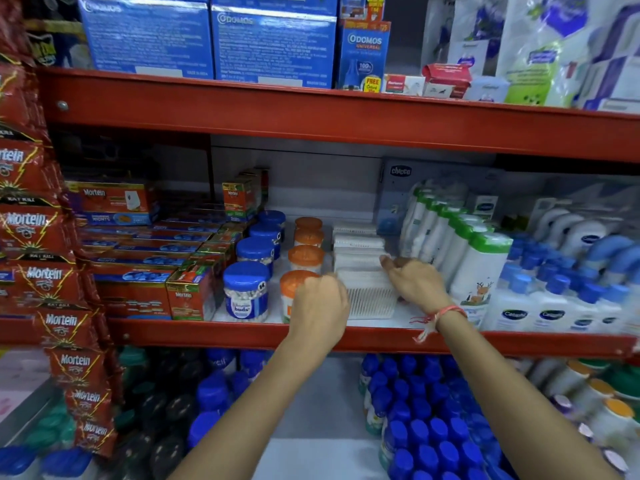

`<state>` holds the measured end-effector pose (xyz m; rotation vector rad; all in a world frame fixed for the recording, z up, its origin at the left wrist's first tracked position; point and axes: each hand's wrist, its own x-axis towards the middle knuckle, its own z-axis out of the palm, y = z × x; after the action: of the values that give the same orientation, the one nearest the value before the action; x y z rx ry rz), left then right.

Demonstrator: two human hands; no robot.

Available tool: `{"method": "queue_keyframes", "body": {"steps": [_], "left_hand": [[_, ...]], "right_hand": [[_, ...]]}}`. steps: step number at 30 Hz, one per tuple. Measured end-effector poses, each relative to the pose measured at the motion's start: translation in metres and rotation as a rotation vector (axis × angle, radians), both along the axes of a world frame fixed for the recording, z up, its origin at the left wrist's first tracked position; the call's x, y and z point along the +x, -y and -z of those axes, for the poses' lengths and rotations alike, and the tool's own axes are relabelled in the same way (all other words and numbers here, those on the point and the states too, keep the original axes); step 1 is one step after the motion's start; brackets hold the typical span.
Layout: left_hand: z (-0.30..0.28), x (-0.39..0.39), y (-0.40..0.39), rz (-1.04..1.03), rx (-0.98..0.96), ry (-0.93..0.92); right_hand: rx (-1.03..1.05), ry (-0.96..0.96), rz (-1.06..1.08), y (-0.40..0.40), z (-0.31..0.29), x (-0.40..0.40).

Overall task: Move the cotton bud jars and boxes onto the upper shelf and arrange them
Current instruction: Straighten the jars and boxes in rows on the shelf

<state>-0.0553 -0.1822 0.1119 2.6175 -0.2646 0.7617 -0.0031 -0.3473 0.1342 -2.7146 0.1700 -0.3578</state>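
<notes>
On shelf (346, 336): jars (246, 292) holding cotton buds.

Shelf (346, 336) holding two jar rows (256, 252) left of stacked boxes (360, 265), bottles (460, 251) at right

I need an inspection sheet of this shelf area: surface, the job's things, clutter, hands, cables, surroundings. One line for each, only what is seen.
Surface: red metal middle shelf, white floor, well stocked.
Job's things: row of blue-lidded clear cotton bud jars; row of orange-lidded jars beside it; row of clear rectangular cotton bud boxes to their right.
Clutter: nothing seen loose; products stand in rows.
Hands: left hand closed at the front orange-lidded jar; right hand fingers resting on the front box; grip cannot be told.
Cables: nothing seen.
Surroundings: red Mortein packets hanging at left, white bottles with green caps at right, blue Odomos cartons above, blue-capped bottles below.
</notes>
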Motion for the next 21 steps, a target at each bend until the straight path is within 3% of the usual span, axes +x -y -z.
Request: {"method": "queue_keyframes", "body": {"steps": [4,7,12,21], "left_hand": [[0.005,0.004,0.021,-0.001,-0.227,-0.251],[0.007,0.009,0.027,-0.032,-0.405,-0.34],[0.014,0.011,0.022,-0.068,-0.614,-0.356],[0.026,0.012,0.021,0.099,-0.757,-0.228]], "right_hand": [[0.109,-0.008,-0.021,0.009,0.005,-0.003],[0.261,0.039,-0.025,0.015,0.005,-0.008],[0.373,0.111,-0.069,0.022,0.002,-0.023],[0.621,0.213,-0.225,0.031,0.012,-0.043]]}}
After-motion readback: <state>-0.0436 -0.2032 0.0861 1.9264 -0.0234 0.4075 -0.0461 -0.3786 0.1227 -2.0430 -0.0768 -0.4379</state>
